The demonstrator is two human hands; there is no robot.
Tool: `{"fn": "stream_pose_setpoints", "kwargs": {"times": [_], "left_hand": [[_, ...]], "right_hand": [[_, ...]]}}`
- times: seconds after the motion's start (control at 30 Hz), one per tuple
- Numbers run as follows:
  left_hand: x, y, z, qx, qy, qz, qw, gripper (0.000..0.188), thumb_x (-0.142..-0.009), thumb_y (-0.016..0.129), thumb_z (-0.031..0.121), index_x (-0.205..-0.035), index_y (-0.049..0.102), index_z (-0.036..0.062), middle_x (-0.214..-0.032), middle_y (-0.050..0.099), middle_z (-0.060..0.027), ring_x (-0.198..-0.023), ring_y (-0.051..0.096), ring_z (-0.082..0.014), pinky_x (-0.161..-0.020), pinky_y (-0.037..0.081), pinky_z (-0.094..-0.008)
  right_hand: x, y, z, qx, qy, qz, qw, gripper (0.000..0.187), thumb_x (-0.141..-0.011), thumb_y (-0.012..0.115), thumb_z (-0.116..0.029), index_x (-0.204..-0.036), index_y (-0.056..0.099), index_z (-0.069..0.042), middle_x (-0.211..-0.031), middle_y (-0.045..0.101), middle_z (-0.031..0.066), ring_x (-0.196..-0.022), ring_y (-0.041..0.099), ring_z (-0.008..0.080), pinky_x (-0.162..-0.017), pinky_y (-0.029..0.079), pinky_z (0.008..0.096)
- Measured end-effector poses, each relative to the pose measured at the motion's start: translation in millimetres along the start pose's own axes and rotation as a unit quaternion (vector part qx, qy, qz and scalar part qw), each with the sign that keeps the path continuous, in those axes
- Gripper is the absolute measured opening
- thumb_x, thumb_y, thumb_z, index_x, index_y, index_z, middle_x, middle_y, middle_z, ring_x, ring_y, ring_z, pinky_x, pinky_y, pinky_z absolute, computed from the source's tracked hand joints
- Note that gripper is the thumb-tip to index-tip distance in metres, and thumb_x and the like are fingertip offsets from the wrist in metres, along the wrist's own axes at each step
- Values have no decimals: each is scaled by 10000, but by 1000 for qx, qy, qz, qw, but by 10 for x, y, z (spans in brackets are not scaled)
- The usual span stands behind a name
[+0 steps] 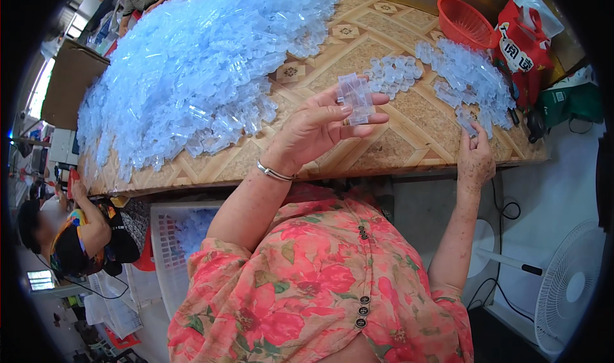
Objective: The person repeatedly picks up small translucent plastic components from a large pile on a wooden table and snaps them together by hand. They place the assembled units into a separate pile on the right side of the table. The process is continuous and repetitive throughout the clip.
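My left hand (312, 128), with a bracelet at the wrist, is raised over the table's near edge. Its thumb and fingers hold several small clear plastic pieces (356, 99), flat and squarish, side by side. Lower down at the right, my right hand (477, 162) has thumb and fingertips closed on a clear plastic piece (467, 121), at the near edge of a small pile of similar pieces (470, 75). Between the hands, farther back, lies a cluster of round clear pieces (393, 74). A huge heap of clear plastic pieces (192, 62) covers the table's left side.
The wood-patterned table (409, 130) runs across in front of me. A red plastic basket (465, 23), a red bag (521, 46) and a dark green bag (569, 104) stand at the right. Below are a white crate (167, 235) and a fan (572, 286). Other people sit at left and far left.
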State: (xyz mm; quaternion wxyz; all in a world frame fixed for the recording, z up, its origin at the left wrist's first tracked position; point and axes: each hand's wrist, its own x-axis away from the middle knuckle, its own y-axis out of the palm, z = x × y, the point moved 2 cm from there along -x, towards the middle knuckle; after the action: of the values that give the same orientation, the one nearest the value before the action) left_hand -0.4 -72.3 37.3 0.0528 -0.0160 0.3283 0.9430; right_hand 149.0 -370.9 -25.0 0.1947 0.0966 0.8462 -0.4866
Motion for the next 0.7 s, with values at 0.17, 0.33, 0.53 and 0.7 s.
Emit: {"fn": "stream_pose_setpoints", "kwargs": {"times": [0.17,0.33,0.53,0.7], "left_hand": [[52,-37,47,-165,-36,0,986,580,-967,604,122,-1484,363,14,-1310,622,-173,-989,663,-171,-739,531,-233],[71,-80,28,-270,-40,38,961,495,-966,618,160,-1410,454,14,-1097,708,-87,-769,599,-60,-639,478,-202],[40,-10,1,-394,-48,48,917,279,-985,604,185,-1213,621,24,-825,626,13,-656,521,-30,-583,426,-200],[-36,88,-343,-338,-124,-16,933,229,-1003,569,144,-1187,626,19,-819,607,39,-659,487,-13,-579,405,-189]], "right_hand": [[-17,25,17,4,-6,1,1000,290,-900,706,-340,-1174,694,-244,-651,585,-11,-626,615,194,-610,481,376],[-22,19,5,8,-2,4,1000,311,-897,708,-331,-1194,681,-242,-643,578,-18,-639,615,189,-611,478,374],[176,-73,-174,-58,5,-5,998,439,-833,780,-302,-1233,656,-169,-754,639,24,-666,629,198,-653,505,379],[699,-305,-969,-242,-287,-119,919,675,-720,848,-275,-1324,582,-133,-1264,617,83,-990,676,287,-827,565,379]]}}
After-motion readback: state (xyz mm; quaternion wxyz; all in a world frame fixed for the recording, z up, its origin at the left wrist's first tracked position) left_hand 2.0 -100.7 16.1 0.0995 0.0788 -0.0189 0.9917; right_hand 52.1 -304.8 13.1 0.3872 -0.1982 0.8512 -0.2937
